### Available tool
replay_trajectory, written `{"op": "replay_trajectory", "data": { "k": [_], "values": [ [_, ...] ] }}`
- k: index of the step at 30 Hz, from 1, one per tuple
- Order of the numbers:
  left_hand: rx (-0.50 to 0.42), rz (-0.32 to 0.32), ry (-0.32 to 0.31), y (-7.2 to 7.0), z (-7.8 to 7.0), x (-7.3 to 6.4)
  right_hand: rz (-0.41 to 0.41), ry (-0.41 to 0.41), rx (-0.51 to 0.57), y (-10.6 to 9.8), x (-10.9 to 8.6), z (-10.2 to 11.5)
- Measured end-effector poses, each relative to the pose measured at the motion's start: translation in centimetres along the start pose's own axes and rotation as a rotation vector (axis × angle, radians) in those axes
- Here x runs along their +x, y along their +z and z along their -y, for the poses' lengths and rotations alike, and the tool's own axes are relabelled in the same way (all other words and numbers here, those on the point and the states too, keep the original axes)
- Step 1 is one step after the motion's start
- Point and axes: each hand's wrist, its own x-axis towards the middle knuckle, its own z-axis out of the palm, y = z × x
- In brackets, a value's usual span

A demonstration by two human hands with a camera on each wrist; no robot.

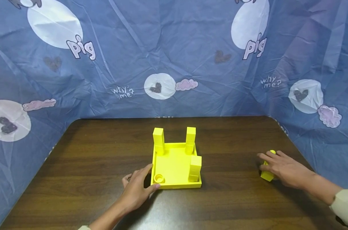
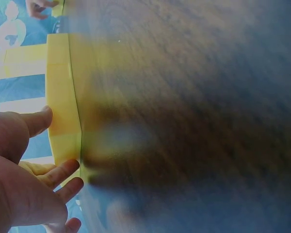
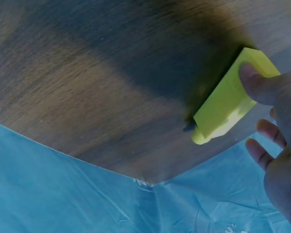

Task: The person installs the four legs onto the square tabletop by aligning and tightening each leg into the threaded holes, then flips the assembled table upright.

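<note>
A yellow square toy tabletop (image 1: pixel 174 164) with a raised rim lies underside up near the middle of the table. Upright legs stand at three of its corners: back left (image 1: pixel 159 140), back right (image 1: pixel 190 140) and front right (image 1: pixel 195 168). A round socket (image 1: pixel 159 178) shows at the front left corner. Around that corner my left hand (image 1: pixel 138 188) holds the rim, thumb at the front wall and fingers at the left side. Far to the right, my right hand (image 1: pixel 287 169) grips a loose yellow table leg (image 3: pixel 230 102) with a round peg at one end; its thumb lies on the leg.
The brown wooden table (image 1: pixel 90 159) has rounded back corners. A blue printed cloth (image 1: pixel 168 57) hangs behind it and along both sides. In the right wrist view, the table's edge runs close beyond the leg's peg end.
</note>
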Motion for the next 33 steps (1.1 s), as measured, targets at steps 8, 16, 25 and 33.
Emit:
{"op": "replay_trajectory", "data": {
  "k": [8,16,25,33],
  "values": [
    [-0.002,-0.001,0.004,0.0,-0.1,0.1,-0.073,0.108,0.054,-1.6,1.2,-0.2],
    [-0.009,0.000,0.007,0.0,0.0,0.0,-0.238,0.136,0.212,-3.9,3.6,-0.8],
    [-0.009,-0.005,0.007,0.0,0.0,0.1,-0.292,0.209,0.339,-5.7,5.7,-0.3],
    [-0.002,-0.003,0.006,0.0,-0.1,0.1,-0.342,0.284,0.520,-6.8,7.8,0.6]
  ]
}}
